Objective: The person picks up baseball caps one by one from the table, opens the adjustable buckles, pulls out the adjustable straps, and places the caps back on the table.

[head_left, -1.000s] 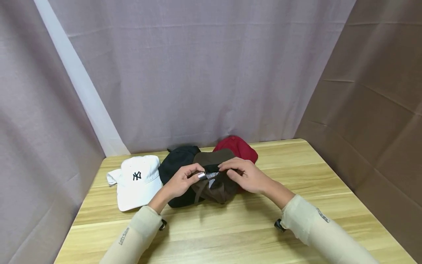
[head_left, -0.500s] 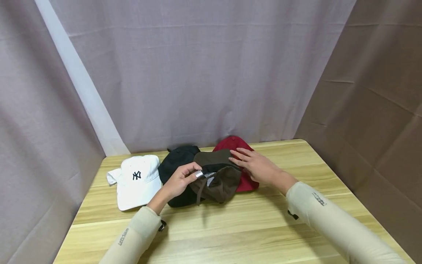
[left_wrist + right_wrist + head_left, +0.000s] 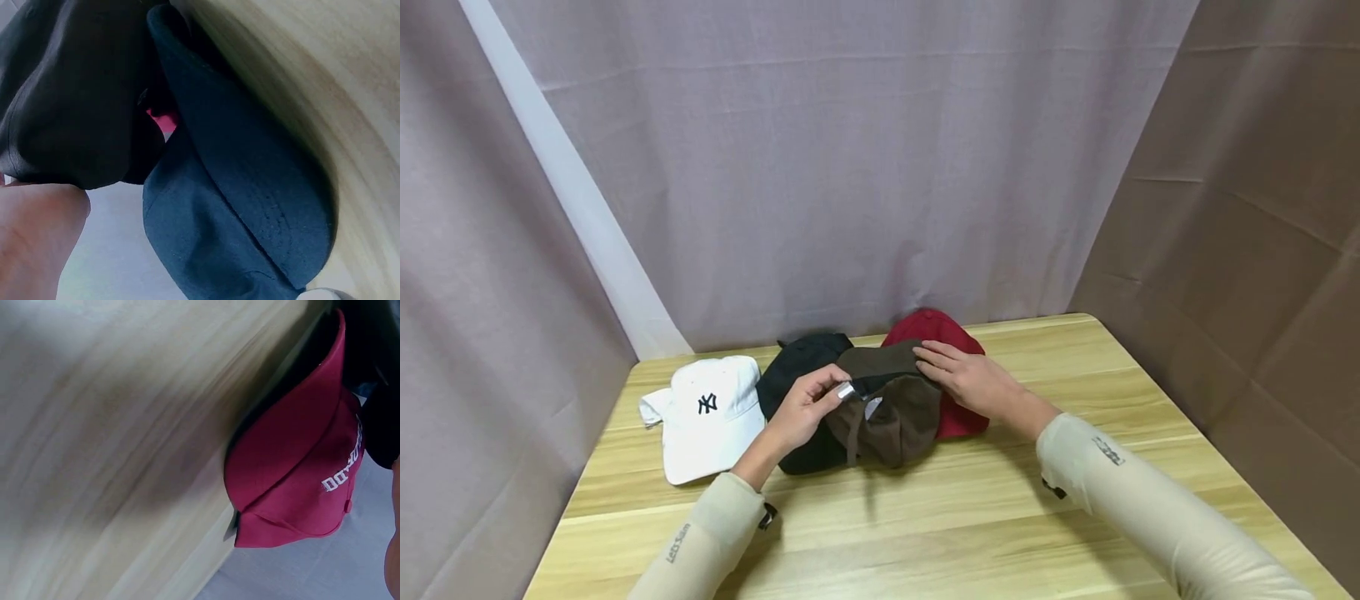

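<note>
A brown cap (image 3: 898,425) with a dangling strap is held off the table in the head view. My left hand (image 3: 801,408) pinches the silver metal end of its strap. Along the cap's right edge, my right hand (image 3: 966,379) grips with fingers over the top; the thumb is hidden. Behind and left of it lies a black cap (image 3: 797,367), dark blue-looking in the left wrist view. A red cap (image 3: 287,456) with white lettering lies to the right, partly covered by the right hand and the brown cap.
A white cap (image 3: 707,425) with a dark NY emblem lies at the left of the wooden table (image 3: 925,542). Grey curtains (image 3: 820,167) hang behind the table, and a brown cloth (image 3: 1247,208) hangs on the right.
The right hand has let go near the strap and moved right to the brown cap's edge, then slightly left. The left hand keeps the strap end and has shifted slightly left.
</note>
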The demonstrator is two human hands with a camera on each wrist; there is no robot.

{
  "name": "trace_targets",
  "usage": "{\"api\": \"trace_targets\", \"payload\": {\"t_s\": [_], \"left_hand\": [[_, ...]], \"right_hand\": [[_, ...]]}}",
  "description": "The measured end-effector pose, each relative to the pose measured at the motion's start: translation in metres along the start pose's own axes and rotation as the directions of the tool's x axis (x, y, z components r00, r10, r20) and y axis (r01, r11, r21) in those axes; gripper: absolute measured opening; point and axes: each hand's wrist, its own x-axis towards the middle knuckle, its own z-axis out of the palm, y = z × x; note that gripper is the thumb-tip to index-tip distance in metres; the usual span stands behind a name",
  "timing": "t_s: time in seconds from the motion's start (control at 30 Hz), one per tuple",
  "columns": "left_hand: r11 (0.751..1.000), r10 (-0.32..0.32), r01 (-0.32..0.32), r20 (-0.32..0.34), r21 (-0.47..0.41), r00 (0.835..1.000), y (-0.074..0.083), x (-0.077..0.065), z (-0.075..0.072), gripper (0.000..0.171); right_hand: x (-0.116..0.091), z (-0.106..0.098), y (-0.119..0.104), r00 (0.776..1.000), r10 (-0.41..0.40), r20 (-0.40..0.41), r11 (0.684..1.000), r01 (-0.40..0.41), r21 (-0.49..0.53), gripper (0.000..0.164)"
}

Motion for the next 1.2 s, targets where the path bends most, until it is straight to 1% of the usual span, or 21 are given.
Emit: {"api": "trace_targets", "payload": {"t_s": [0.07, 0.13, 0.23, 0.3, 0.37, 0.43, 0.47, 0.57, 0.6, 0.63, 0.67, 0.7, 0.73, 0.83, 0.87, 0.9, 0.93, 1.0, 1.03, 1.13, 1.2], "left_hand": [[1.000, 0.021, -0.021, -0.037, 0.011, 0.999, 0.003, 0.000, -0.001, 0.011], [0.999, 0.047, -0.045, -0.087, 0.016, 0.995, 0.006, 0.000, -0.002, 0.016], [0.997, 0.080, -0.082, -0.173, -0.002, 0.982, 0.012, 0.000, -0.004, 0.022], [0.995, 0.086, -0.096, -0.223, -0.035, 0.971, 0.016, 0.001, -0.004, 0.022], [0.993, 0.090, -0.108, -0.263, -0.054, 0.960, 0.018, 0.002, -0.005, 0.023], [0.988, 0.105, -0.133, -0.290, -0.078, 0.951, 0.019, 0.003, -0.006, 0.023], [0.984, 0.110, -0.145, -0.294, -0.100, 0.949, 0.019, 0.003, -0.007, 0.025], [0.978, 0.144, -0.180, -0.286, -0.102, 0.947, 0.019, 0.003, -0.009, 0.030], [0.977, 0.155, -0.188, -0.274, -0.099, 0.949, 0.020, 0.003, -0.009, 0.032], [0.981, 0.147, -0.176, -0.269, -0.085, 0.952, 0.021, 0.003, -0.010, 0.034], [0.987, 0.130, -0.150, -0.273, -0.056, 0.953, 0.022, 0.003, -0.011, 0.035], [0.991, 0.116, -0.128, -0.271, -0.028, 0.956, 0.024, 0.002, -0.012, 0.036], [0.995, 0.096, -0.103, -0.264, -0.012, 0.960, 0.025, 0.001, -0.013, 0.037], [0.999, 0.044, -0.041, -0.227, 0.020, 0.973, 0.027, -0.001, -0.015, 0.040], [0.999, 0.038, -0.034, -0.209, 0.022, 0.977, 0.026, -0.002, -0.015, 0.041], [0.999, 0.033, -0.030, -0.188, 0.017, 0.982, 0.026, -0.003, -0.014, 0.041], [0.999, 0.031, -0.029, -0.172, 0.017, 0.985, 0.025, -0.003, -0.014, 0.042], [0.999, 0.027, -0.022, -0.161, 0.030, 0.987, 0.023, -0.005, -0.014, 0.041], [0.999, 0.025, -0.019, -0.160, 0.035, 0.987, 0.023, -0.005, -0.014, 0.041], [0.999, 0.019, -0.014, -0.159, 0.033, 0.987, 0.023, -0.005, -0.014, 0.040], [0.999, 0.015, -0.010, -0.163, 0.033, 0.986, 0.023, -0.005, -0.015, 0.040]], "right_hand": [[-0.001, 0.000, -0.003, 0.996, 0.047, -0.070, 0.996, -0.041, 0.083, 0.051], [0.000, 0.000, -0.008, 0.984, 0.116, -0.136, 0.979, -0.090, 0.184, 0.048], [0.004, -0.003, -0.018, 0.954, 0.226, -0.197, 0.931, -0.152, 0.333, 0.041], [0.007, -0.007, -0.025, 0.931, 0.284, -0.230, 0.895, -0.171, 0.412, 0.038], [0.009, -0.013, -0.031, 0.903, 0.336, -0.268, 0.858, -0.176, 0.483, 0.036], [0.010, -0.019, -0.035, 0.870, 0.375, -0.321, 0.832, -0.163, 0.530, 0.034], [0.009, -0.022, -0.037, 0.852, 0.392, -0.348, 0.826, -0.159, 0.540, 0.033], [0.005, -0.031, -0.041, 0.796, 0.450, -0.405, 0.805, -0.165, 0.570, 0.024], [0.003, -0.034, -0.042, 0.775, 0.475, -0.416, 0.795, -0.175, 0.581, 0.023], [0.000, -0.036, -0.043, 0.752, 0.511, -0.417, 0.776, -0.194, 0.600, 0.022], [-0.003, -0.040, -0.044, 0.723, 0.561, -0.403, 0.745, -0.228, 0.627, 0.020], [-0.007, -0.043, -0.044, 0.690, 0.616, -0.380, 0.698, -0.255, 0.669, 0.018], [-0.011, -0.046, -0.044, 0.650, 0.674, -0.352, 0.645, -0.286, 0.708, 0.017], [-0.026, -0.058, -0.039, 0.511, 0.831, -0.220, 0.456, -0.398, 0.796, 0.014], [-0.032, -0.062, -0.035, 0.466, 0.867, -0.175, 0.400, -0.443, 0.802, 0.013], [-0.038, -0.066, -0.032, 0.422, 0.896, -0.138, 0.351, -0.483, 0.802, 0.014], [-0.045, -0.070, -0.028, 0.381, 0.919, -0.102, 0.308, -0.530, 0.790, 0.015], [-0.059, -0.077, -0.019, 0.314, 0.949, -0.038, 0.236, -0.622, 0.747, 0.019], [-0.066, -0.080, -0.014, 0.276, 0.961, -0.007, 0.194, -0.658, 0.727, 0.021], [-0.087, -0.086, -0.001, 0.167, 0.981, 0.104, 0.056, -0.744, 0.666, 0.032], [-0.102, -0.088, 0.009, 0.104, 0.976, 0.190, -0.033, -0.794, 0.607, 0.042]]}}
